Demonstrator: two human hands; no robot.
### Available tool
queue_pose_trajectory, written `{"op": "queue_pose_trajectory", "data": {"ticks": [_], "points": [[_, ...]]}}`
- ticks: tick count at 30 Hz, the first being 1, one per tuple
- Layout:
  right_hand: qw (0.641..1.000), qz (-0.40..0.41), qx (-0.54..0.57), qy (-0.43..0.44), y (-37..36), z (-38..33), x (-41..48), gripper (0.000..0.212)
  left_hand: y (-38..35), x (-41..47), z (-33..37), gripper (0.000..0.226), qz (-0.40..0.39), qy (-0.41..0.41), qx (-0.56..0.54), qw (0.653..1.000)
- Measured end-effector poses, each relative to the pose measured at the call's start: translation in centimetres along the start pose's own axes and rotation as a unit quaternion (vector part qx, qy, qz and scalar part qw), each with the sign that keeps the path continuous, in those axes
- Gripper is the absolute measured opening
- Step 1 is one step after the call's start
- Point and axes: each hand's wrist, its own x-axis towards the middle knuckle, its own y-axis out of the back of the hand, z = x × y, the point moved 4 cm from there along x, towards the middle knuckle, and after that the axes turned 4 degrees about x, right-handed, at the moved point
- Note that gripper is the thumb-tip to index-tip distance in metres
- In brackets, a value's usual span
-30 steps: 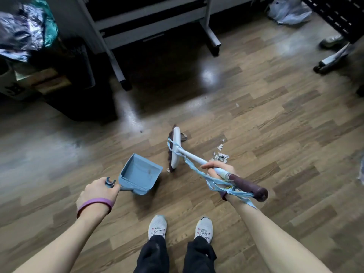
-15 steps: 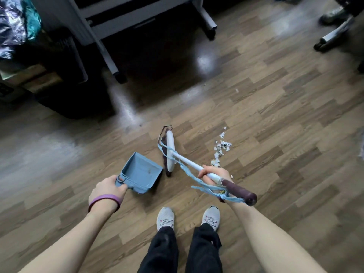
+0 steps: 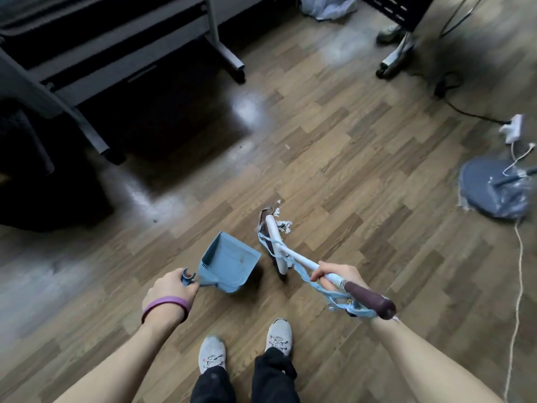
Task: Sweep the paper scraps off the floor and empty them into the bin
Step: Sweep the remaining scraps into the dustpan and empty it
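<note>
The paper scraps [image 3: 283, 222] lie heaped on the wood floor [image 3: 363, 158] just beyond the broom head [image 3: 275, 245], at its one o'clock. At its nine o'clock sits the blue dustpan [image 3: 229, 261], empty. The right hand [image 3: 337, 273] is clamped on the broom handle, the left hand [image 3: 171, 289] closed on the dustpan grip. A hard stroke could scatter scraps past the pan's lip; one stray scrap [image 3: 287, 146] at twelve o'clock may be missed.

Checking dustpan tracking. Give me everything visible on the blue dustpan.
The blue dustpan looks like moulded plastic: a flat tray with raised side walls, a comb-toothed ridge at the back, and a short handle ending in a clip. The left hand grips that handle. Its open mouth faces the broom head, close beside it but apart. The tray looks empty apart from a small speck.
</note>
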Motion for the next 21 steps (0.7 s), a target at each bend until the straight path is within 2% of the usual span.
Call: {"op": "queue_pose_trajectory", "data": {"ticks": [2, 4, 7, 9, 10, 12, 13, 15, 17, 19, 21], "points": [[0.998, 0.042, 0.054, -0.002, 1.7, -1.5, 0.5, 0.04, 0.3, -0.1, 1.3, 0.015, 0.011, -0.005, 0.004, 1.0], [0.993, 0.045, 0.105, -0.016, 3.3, 1.3, 2.6, 0.028, 0.8, -0.1, 2.0, 0.017, 0.023, -0.008, 0.004, 1.0], [0.983, 0.023, 0.149, -0.109, 5.1, 2.7, 5.5, 0.018, 2.0, 0.1, 2.0, 0.015, 0.043, 0.003, 0.0, 0.999], [0.983, 0.024, 0.163, -0.076, 5.8, -0.7, 7.2, 0.026, 2.5, 0.5, 1.6, 0.015, 0.051, 0.008, -0.005, 0.999], [0.982, 0.05, 0.171, -0.055, 6.0, -2.5, 8.2, 0.029, 2.7, 1.0, 1.3, 0.014, 0.052, 0.008, -0.012, 0.999], [0.967, 0.132, 0.216, 0.006, 5.9, -6.5, 9.2, 0.021, 3.1, 2.2, 0.7, 0.012, 0.048, 0.011, -0.019, 0.999], [0.957, 0.167, 0.237, 0.015, 5.1, -5.8, 10.2, 0.018, 3.3, 2.9, 0.3, 0.012, 0.047, 0.009, -0.02, 0.999], [0.946, 0.164, 0.279, 0.01, 3.3, -6.0, 12.0, 0.022, 3.6, 4.5, -0.2, 0.012, 0.046, -0.002, -0.016, 0.999], [0.936, 0.156, 0.308, -0.068, 0.5, -5.0, 12.3, 0.021, 4.1, 6.2, -0.6, 0.01, 0.038, -0.007, -0.009, 0.999], [0.93, 0.089, 0.316, -0.167, -3.8, -1.6, 12.1, 0.022, 4.7, 8.3, -1.2, 0.011, 0.03, -0.024, 0.006, 0.999], [0.88, 0.049, 0.378, -0.281, -7.0, 1.3, 10.5, 0.04, 5.3, 10.2, -1.5, 0.012, 0.015, -0.046, 0.012, 0.999]]}}
